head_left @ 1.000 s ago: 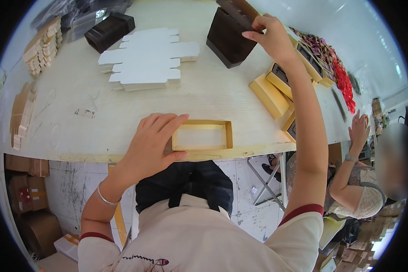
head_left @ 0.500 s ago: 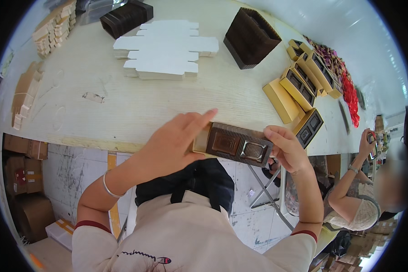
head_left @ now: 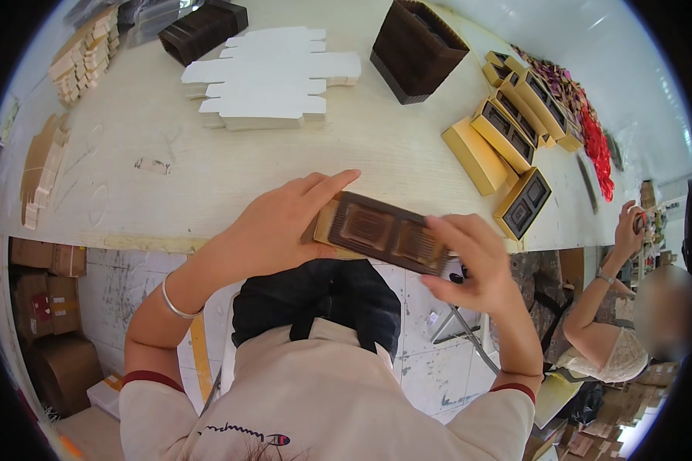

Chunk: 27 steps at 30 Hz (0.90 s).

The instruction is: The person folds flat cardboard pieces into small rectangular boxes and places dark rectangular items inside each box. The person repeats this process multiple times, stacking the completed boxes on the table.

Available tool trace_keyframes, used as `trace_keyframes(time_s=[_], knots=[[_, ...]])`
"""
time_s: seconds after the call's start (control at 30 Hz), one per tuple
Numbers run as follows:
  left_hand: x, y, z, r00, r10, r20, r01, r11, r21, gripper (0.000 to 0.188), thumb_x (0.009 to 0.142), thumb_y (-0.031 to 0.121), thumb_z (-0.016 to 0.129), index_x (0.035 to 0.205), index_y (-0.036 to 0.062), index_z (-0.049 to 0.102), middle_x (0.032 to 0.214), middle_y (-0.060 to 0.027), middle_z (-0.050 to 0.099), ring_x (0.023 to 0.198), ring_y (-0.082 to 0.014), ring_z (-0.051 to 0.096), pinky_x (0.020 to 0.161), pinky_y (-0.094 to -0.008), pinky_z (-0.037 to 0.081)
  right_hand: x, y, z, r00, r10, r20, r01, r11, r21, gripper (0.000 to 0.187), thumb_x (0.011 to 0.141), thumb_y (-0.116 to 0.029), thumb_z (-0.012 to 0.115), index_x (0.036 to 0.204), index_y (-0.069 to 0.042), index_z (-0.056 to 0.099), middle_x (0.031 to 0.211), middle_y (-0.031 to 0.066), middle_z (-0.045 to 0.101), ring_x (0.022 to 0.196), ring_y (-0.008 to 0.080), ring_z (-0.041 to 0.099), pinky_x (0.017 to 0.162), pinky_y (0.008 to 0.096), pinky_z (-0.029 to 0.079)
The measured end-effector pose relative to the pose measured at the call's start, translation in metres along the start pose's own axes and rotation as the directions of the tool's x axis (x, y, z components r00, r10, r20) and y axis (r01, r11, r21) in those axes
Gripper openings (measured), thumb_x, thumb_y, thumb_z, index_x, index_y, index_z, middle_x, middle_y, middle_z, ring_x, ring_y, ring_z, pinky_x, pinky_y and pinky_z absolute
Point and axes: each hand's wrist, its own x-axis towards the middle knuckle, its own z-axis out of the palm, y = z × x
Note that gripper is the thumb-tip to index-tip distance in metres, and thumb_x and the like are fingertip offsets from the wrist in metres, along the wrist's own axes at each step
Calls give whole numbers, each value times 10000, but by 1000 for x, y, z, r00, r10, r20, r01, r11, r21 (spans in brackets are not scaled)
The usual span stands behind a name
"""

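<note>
Over the table's front edge I hold a shallow gold box (head_left: 323, 227) with a dark brown plastic tray (head_left: 365, 224) lying over it. The tray has two square wells and ribbed edges. My left hand (head_left: 281, 219) grips the box's left end between thumb and fingers, its index finger stretched out above the box. At the tray's right end is my right hand (head_left: 473, 257), with fingers on top and thumb below the near corner. The tray looks slightly tilted; how far it sits inside the box is partly hidden by my hands.
Stacked white flat box blanks (head_left: 265, 77) lie ahead on the table. Nested brown trays (head_left: 419, 50) stand beyond, with another stack (head_left: 204, 32) farther left. Several gold boxes (head_left: 507, 127) with trays lie at right, near red shredded filler (head_left: 596, 157). A person (head_left: 603, 338) sits at far right.
My right hand has shifted from the tray's far right corner onto its right end, fingers now spread over the top. The box and tray have moved slightly left, and the view has shifted a little.
</note>
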Motion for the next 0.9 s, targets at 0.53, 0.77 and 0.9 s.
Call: trace_keyframes(time_s=[0.53, 0.77, 0.9], knots=[[11, -9, -16, 988, -47, 149, 50, 999, -16, 752, 689, 54, 776, 1370, 110, 461, 1326, -116, 451, 1097, -298, 536, 888, -367, 492, 12, 11, 14, 972, 175, 160, -218, 925, 312, 520, 747, -134, 774, 1215, -7, 586, 975, 141, 564, 823, 256, 575, 706, 339, 489], [14, -2, -1, 995, 80, 52, -90, 966, 244, 972, 580, 422, 841, 1403, 115, 423, 1427, -118, 378, 1118, -329, 502, 934, -426, 443, 8, 23, 37, 984, -88, 153, 81, 995, 56, 367, 732, -145, 754, 1067, -32, 656, 874, 119, 574, 731, 260, 578, 646, 299, 477], [14, -2, 3, 998, 37, 46, -51, 932, 358, 1012, 547, 474, 840, 1399, 119, 427, 1434, -124, 369, 1059, -334, 511, 928, -412, 444, 20, 21, 26, 946, -17, 322, -31, 989, 142, 394, 752, -271, 732, 1073, -55, 658, 937, 146, 578, 801, 274, 582, 657, 317, 467]])
